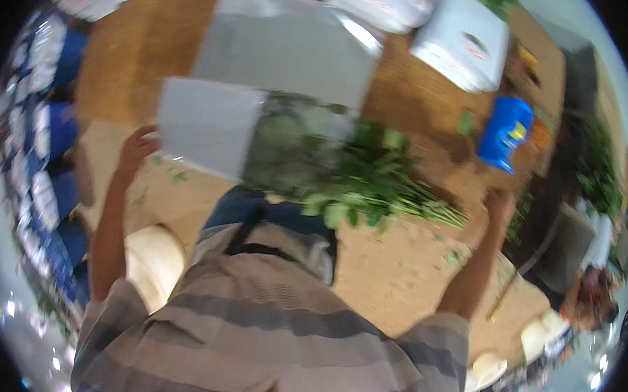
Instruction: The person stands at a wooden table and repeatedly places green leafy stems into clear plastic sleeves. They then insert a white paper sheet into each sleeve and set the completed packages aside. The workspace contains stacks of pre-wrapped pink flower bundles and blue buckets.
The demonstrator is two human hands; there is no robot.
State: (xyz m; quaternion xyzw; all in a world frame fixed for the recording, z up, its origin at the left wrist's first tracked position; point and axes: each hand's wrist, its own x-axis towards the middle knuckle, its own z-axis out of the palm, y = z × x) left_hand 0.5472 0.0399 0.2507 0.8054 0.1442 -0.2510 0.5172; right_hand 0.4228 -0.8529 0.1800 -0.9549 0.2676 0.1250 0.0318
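A bunch of leafy green stems (381, 179) lies across the work table, its cut ends pointing right. A wrapping sheet (206, 123), white at the left and see-through toward the leaves, covers the bunch's left part; the heads beneath are too blurred to make out. At the sheet's lower left corner is my left hand (140, 146), fingers curved and apart, the tips at or very near its edge. Just beyond the stem ends, my right hand (500, 203) hovers near the table's right side. Its fingers are smeared, and I see nothing in them.
A larger grey sheet (288, 45) lies flat behind the bunch. White wrapped packs (459, 42) line the far edge. A blue packet (506, 133) stands at the right. Blue containers (60, 131) are lined up at the left, and a pale round stool (153, 261) is below my left arm.
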